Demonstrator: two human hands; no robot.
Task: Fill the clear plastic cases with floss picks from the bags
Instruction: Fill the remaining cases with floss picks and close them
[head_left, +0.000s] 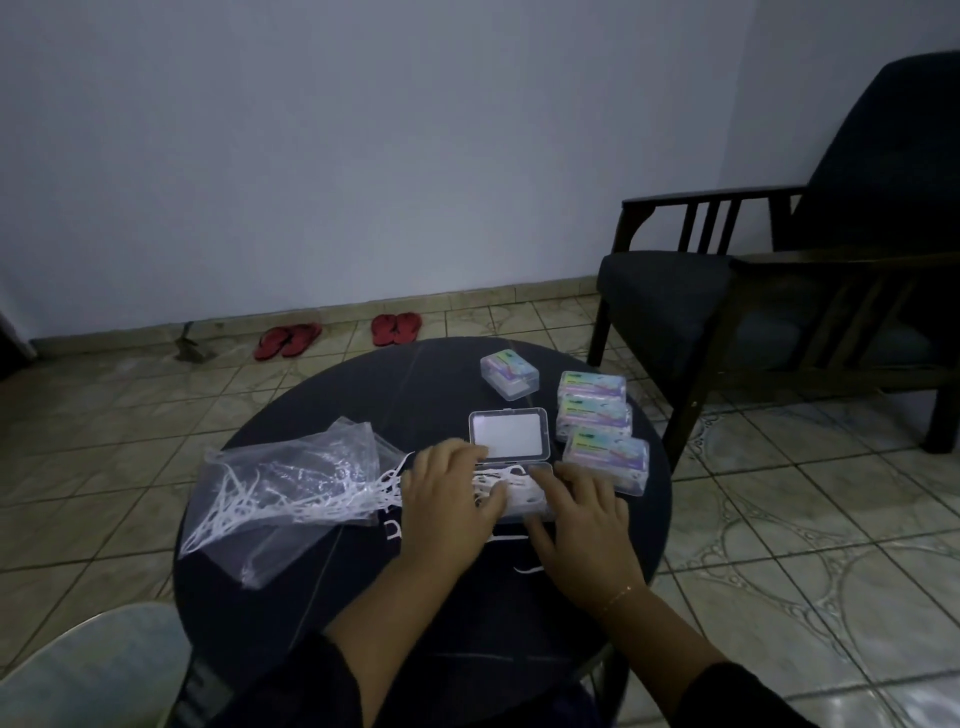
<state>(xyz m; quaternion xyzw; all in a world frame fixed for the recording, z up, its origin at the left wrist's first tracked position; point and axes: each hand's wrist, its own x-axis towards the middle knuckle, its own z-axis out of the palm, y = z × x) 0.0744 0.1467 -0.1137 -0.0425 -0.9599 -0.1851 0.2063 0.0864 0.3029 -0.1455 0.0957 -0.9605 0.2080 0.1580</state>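
Round table, with me mid-fill: my left hand and right hand, fingers flat and gripping nothing, press floss picks into the open case (lid raised). Next, probably, closing it. The bag holds more picks; four closed cases appear full.

Case base partly under hands

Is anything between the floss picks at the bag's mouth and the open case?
Only the left hand, resting between the bag of floss picks and the open case. The lid is flipped back, away from that path. Right hand is on the case's far side.
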